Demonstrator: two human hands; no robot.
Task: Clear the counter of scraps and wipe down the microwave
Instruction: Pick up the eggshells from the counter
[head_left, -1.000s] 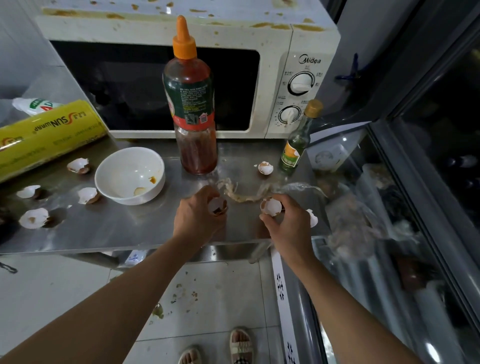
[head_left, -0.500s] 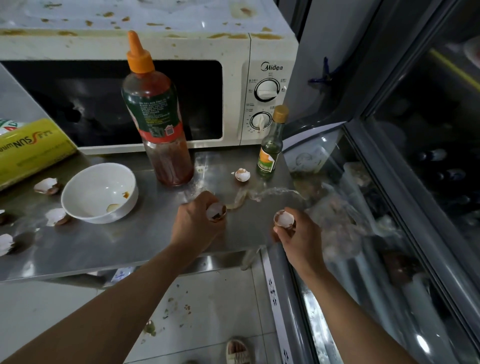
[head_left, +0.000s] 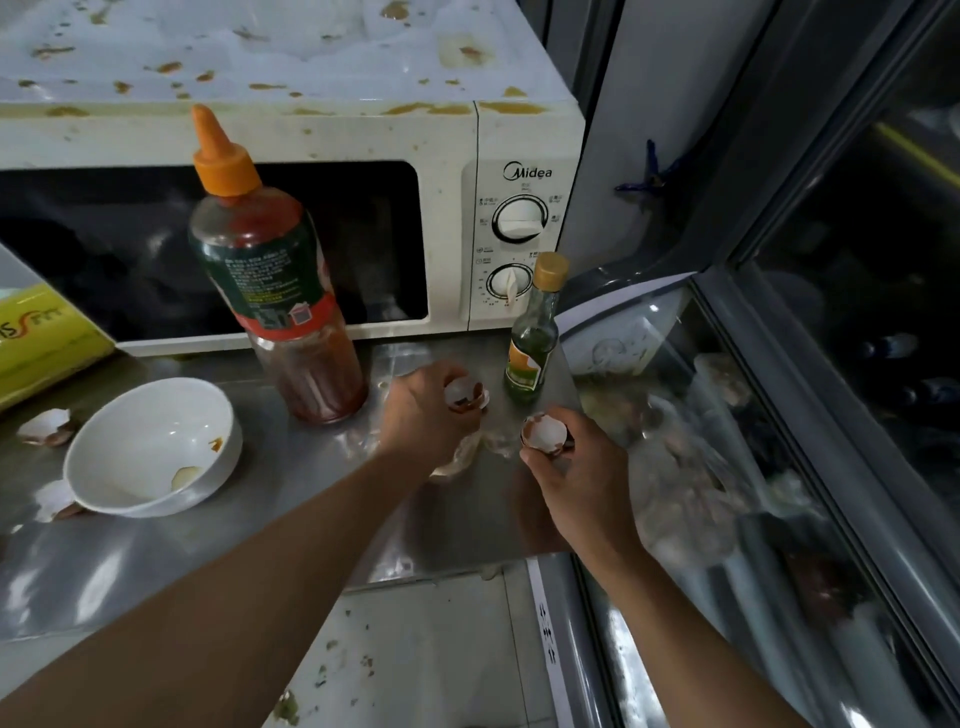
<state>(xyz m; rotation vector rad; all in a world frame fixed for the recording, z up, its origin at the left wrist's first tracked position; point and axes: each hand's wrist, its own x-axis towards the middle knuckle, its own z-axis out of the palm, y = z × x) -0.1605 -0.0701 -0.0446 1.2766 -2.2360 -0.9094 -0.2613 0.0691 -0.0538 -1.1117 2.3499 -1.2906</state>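
My left hand (head_left: 423, 415) is closed on an eggshell half (head_left: 460, 391) and reaches to another shell (head_left: 482, 399) lying by the small green bottle (head_left: 532, 345). My right hand (head_left: 569, 470) holds a second eggshell half (head_left: 543, 431) just above the steel counter (head_left: 260, 545), near its right edge. A clear slimy smear of egg white (head_left: 467, 452) lies on the counter between my hands. More eggshells lie at the left, one (head_left: 44, 427) behind the white bowl and one (head_left: 54, 499) beside it. The white microwave (head_left: 452, 135) at the back has brown stains on its top and front edge.
A tall sauce bottle with an orange cap (head_left: 280, 291) stands before the microwave door. The white bowl (head_left: 150, 447) holds a shell scrap and a sauce smear. A yellow wrap box (head_left: 41, 338) sits far left. A glass-topped freezer (head_left: 727, 467) adjoins the counter's right edge.
My left hand moved forward with its shell to the eggshell beside the green bottle. My right hand stayed about level with its shell. The view shifted closer and to the right.
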